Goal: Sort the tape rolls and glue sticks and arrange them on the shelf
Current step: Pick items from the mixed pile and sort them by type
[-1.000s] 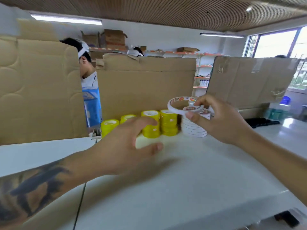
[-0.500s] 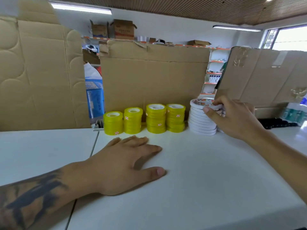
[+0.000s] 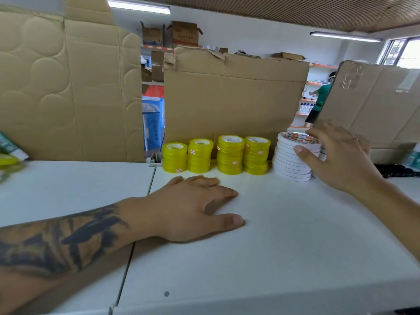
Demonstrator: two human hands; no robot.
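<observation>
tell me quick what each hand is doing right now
Left hand: open, flat on the white shelf, holding nothing.
Right hand: thumb and fingers curled round the white tape stack.

left hand (image 3: 188,208) flat, right hand (image 3: 341,155) fingers curled

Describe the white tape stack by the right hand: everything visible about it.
The white tape stack is a pile of thin, flat white rolls, roughly ten, standing upright on the white shelf top, slightly uneven at the edges. The top roll bears a red and yellow printed label. It stands just right of four yellow tape stacks, before the cardboard sheet. The right hand grips its upper rolls, thumb in front, fingers over the top.
</observation>
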